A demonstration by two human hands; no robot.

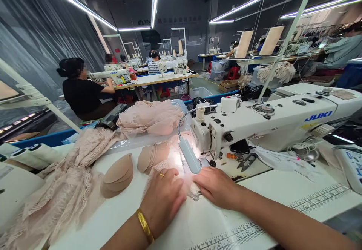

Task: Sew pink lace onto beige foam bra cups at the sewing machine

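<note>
Under the lit head of a white JUKI sewing machine (271,118) lies pale pink lace fabric (161,166). My left hand (164,193) has its fingers bent and closed on the lace, left of the needle area. On the other side, my right hand (216,186) pinches the fabric's right edge close to the needle area. A grey lamp (189,155) on a bent metal neck hides the needle. Beige bra cup pads (117,176) lie stacked to the left of my left hand, and a second stack of pads (148,157) sits just behind it.
Long lace pieces (70,182) drape over the table's left side. A clear bin (178,108) heaped with pink fabric stands behind. Black thread snips (247,163) and a white cloth (277,159) lie right of the needle area. A co-worker (82,88) sits at another machine.
</note>
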